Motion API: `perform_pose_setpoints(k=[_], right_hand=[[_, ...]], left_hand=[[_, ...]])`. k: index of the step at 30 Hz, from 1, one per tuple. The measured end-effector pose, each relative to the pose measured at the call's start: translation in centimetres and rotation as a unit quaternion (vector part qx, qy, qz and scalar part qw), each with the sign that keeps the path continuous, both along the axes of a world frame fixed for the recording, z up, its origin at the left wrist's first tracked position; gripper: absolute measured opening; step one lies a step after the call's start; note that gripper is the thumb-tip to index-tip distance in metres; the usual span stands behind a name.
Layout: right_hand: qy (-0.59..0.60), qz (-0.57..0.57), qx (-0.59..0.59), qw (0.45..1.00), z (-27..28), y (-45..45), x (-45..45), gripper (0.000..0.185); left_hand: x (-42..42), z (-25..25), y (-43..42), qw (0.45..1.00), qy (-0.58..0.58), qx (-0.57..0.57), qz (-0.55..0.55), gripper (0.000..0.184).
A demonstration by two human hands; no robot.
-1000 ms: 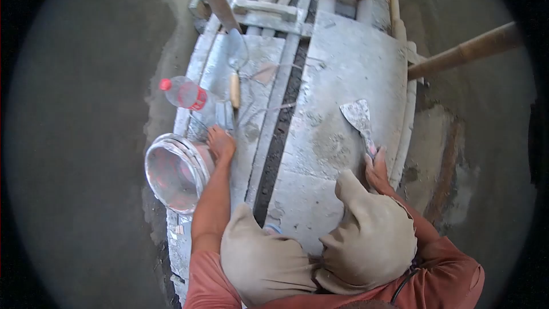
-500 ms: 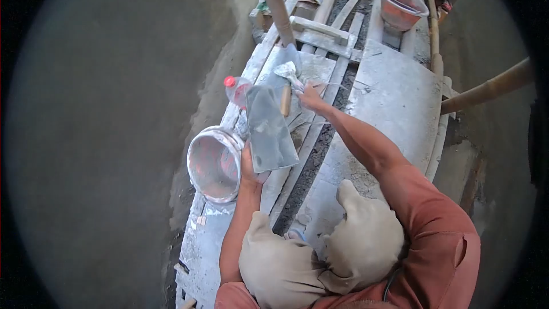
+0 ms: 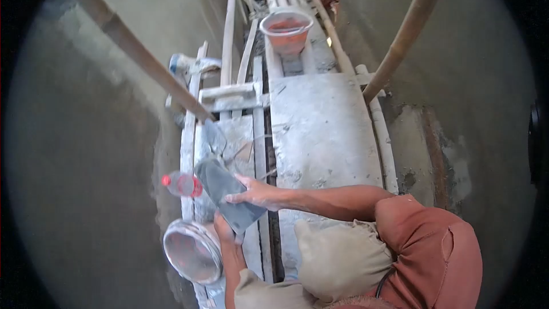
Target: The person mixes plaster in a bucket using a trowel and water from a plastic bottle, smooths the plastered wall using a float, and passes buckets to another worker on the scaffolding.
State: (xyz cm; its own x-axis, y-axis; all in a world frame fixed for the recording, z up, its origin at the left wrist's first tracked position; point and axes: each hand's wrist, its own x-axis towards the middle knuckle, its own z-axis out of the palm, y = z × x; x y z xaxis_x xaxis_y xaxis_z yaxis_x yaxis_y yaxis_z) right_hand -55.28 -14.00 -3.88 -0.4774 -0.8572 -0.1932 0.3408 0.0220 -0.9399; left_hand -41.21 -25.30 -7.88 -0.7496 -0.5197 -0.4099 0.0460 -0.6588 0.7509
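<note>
The underside of the grey plate (image 3: 220, 180) is hidden, and its edges are a bit blurry. It is just past the white bucket (image 3: 193, 256), up and to the bucket's right. The left hand (image 3: 224, 229), beside the bucket, goes under the plate's near end, so I can't tell how its fingers grip. The right hand (image 3: 256, 191), farther right of the bucket, has its fingers spread over the plate's right edge; I can't tell if they are clamped. The plate's long way slants, far end up and left, near end down and right. It is flat, smooth and longer than it is wide. Past the bucket, a clear plastic bottle (image 3: 184, 185) lies with its red cap pointing left. Farther off is a metal trowel (image 3: 214, 134), partly covered by the plate.
</note>
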Motion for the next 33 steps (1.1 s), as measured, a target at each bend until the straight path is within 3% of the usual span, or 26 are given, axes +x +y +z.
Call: perform_pose_setpoints(k=[2, 4, 5, 7, 8, 9, 11, 12, 13, 15, 16, 19, 21, 23, 24, 27, 33], right_hand=[[-0.029, 0.002, -0.002, 1.0, 2.4, 0.1, -1.1, 0.071], [0.096, -0.034, 0.16, 0.982, 5.6, 1.9, -1.9, 0.067], [0.086, -0.042, 0.18, 0.979, 6.8, 2.8, -1.9, 0.067], [0.283, 0.055, 0.17, 0.942, 9.2, 3.9, -0.8, 0.06], [0.364, 0.006, 0.083, 0.927, 10.4, 3.9, 0.9, 0.054], [0.347, -0.001, 0.095, 0.933, 11.6, 5.1, 2.4, 0.054], [0.41, 0.109, 0.226, 0.877, 20.8, 7.6, 3.1, 0.058], [0.416, 0.134, 0.214, 0.874, 21.9, 8.6, 2.9, 0.063], [0.4, 0.127, 0.222, 0.88, 23.3, 9.8, 2.8, 0.063], [0.373, 0.039, 0.11, 0.921, 26.7, 12.4, 4.2, 0.067], [0.311, 0.029, 0.114, 0.943, 28.5, 13.4, 4.5, 0.063], [0.221, -0.006, 0.227, 0.948, 32.3, 16.0, 6.0, 0.059], [0.202, -0.027, 0.279, 0.938, 35.1, 17.5, 6.7, 0.055], [0.163, -0.236, 0.298, 0.91, 35.7, 18.5, 8.3, 0.051], [0.112, -0.226, 0.345, 0.904, 36.7, 19.2, 8.8, 0.047], [0.152, -0.148, 0.4, 0.892, 38.2, 21.4, 9.3, 0.047], [0.079, -0.095, 0.398, 0.909, 41.9, 25.5, 7.5, 0.042]], left_hand=[[-2.0, 2.0, -0.5, 0.997, -0.051, -0.049, 0.013, 0.038], [-2.5, 5.4, 0.2, 0.987, -0.122, -0.095, 0.034, 0.05], [-3.0, 8.3, 1.2, 0.988, -0.131, -0.077, 0.019, 0.05], [-4.8, 14.7, 3.2, 0.991, -0.094, -0.088, 0.021, 0.057], [-5.3, 16.6, 4.2, 0.994, -0.07, -0.082, -0.028, 0.062], [-5.7, 18.2, 4.9, 0.993, -0.087, -0.075, -0.041, 0.062], [-6.2, 19.1, 5.8, 0.979, -0.191, -0.051, -0.042, 0.063], [-5.1, 18.1, 5.0, 0.985, -0.151, 0.082, 0.009, 0.059], [-5.6, 21.3, 5.8, 0.983, -0.166, 0.085, -0.005, 0.059], [-6.1, 28.7, 8.4, 0.983, -0.16, 0.091, 0.013, 0.053], [-5.6, 29.6, 8.6, 0.976, -0.143, 0.164, -0.001, 0.047], [-6.6, 35.5, 12.8, 0.969, -0.16, 0.184, -0.025, 0.046], [-6.1, 35.9, 15.5, 0.968, -0.156, 0.187, -0.055, 0.045], [-6.2, 37.0, 18.0, 0.983, -0.135, 0.049, -0.114, 0.043], [-6.4, 38.0, 18.7, 0.98, -0.146, 0.031, -0.129, 0.042], [-6.4, 39.8, 21.0, 0.974, -0.168, 0.015, -0.149, 0.041], [-7.2, 41.5, 23.9, 0.97, -0.226, -0.022, -0.092, 0.029]])
